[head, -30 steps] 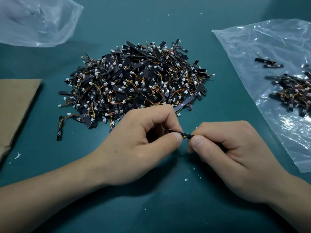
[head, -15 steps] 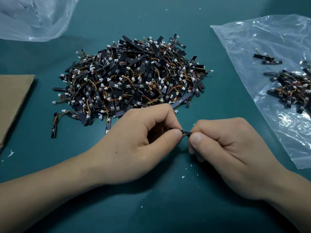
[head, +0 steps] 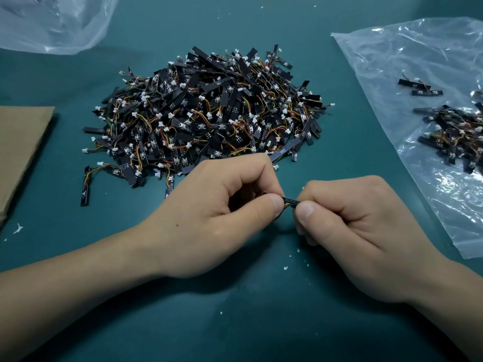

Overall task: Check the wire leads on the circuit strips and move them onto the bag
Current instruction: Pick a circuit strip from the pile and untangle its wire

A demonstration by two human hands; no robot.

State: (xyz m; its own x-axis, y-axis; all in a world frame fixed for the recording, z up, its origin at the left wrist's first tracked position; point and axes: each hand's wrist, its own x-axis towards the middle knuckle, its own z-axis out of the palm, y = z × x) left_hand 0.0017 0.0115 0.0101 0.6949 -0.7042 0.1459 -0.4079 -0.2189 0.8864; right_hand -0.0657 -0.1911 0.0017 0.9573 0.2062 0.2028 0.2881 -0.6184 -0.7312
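One small black circuit strip [head: 290,202] with yellow and orange leads is pinched between both hands just in front of the pile. My left hand [head: 219,218] holds its left end between thumb and forefinger; my right hand [head: 347,226] pinches its right end. Most of the strip is hidden by my fingers. A big pile of black circuit strips [head: 209,118] with white connectors lies behind my hands. A clear plastic bag [head: 418,61] lies flat at the right, with a small heap of strips [head: 454,134] on it.
Another crumpled clear bag [head: 52,22] sits at the back left. A brown cardboard sheet [head: 18,152] lies at the left edge. A loose strip [head: 86,186] lies left of the pile. White crumbs dot the green mat [head: 248,309].
Both hands stay pinched on the same strip with barely any shift. The view has tilted slightly, so the pile and bags sit a little differently in frame.
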